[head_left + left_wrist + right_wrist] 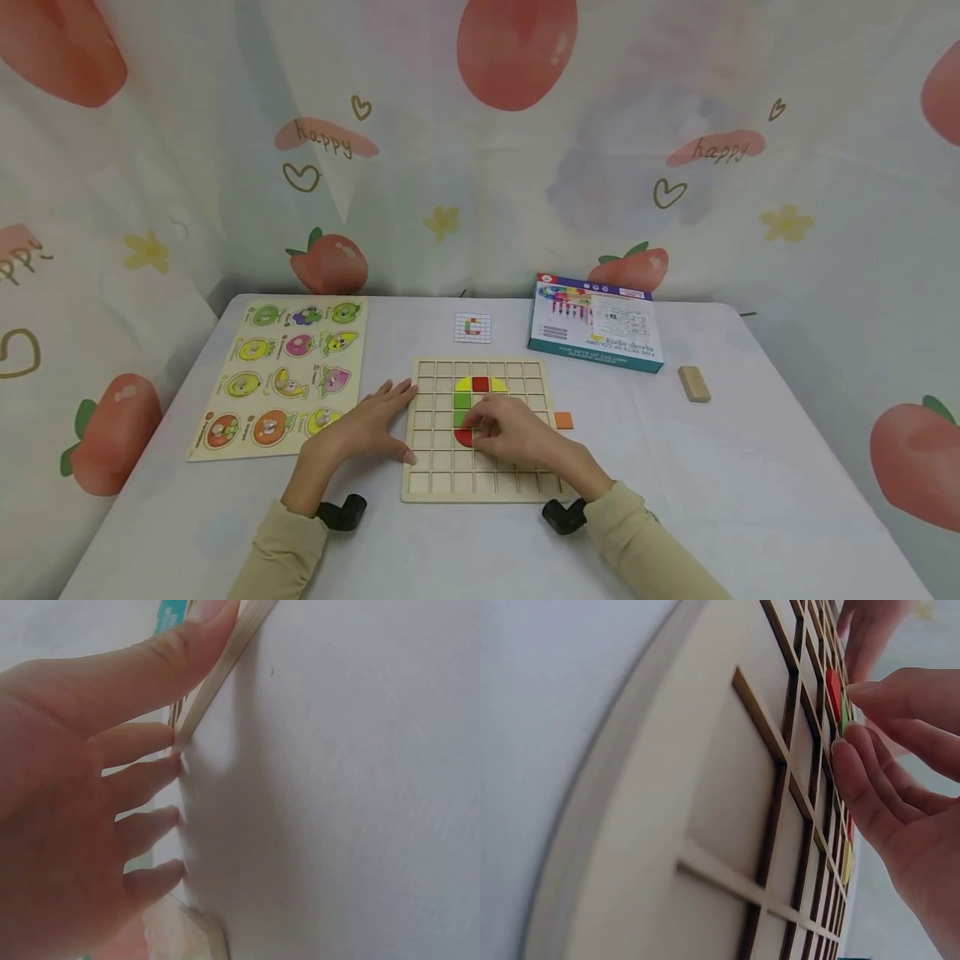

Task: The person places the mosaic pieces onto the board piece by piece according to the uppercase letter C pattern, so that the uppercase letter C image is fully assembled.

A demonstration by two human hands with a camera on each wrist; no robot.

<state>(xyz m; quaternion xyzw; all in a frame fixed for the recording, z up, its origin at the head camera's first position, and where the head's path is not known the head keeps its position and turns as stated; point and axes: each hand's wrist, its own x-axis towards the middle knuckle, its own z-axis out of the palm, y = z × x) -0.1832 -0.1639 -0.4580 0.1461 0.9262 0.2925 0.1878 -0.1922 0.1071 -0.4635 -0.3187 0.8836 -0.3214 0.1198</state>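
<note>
A wooden grid board (480, 479) lies in the middle of the table, also filling the right wrist view (727, 825). In its cells sit a yellow-red-yellow row (480, 384), two green tiles (462, 408) and a red quarter-round tile (464, 437). My right hand (502, 429) hovers over the board, its thumb and fingertips (855, 735) pinching the red tile (834, 694) at its cell. My left hand (371, 421) lies flat on the table, with straight fingers (150, 776) against the board's left edge (225, 660).
An orange tile (564, 421) lies just right of the board. Behind it are a small pattern card (472, 327) and a printed box (596, 323). A wooden block (693, 383) sits far right, a fruit peg puzzle (281, 375) on the left.
</note>
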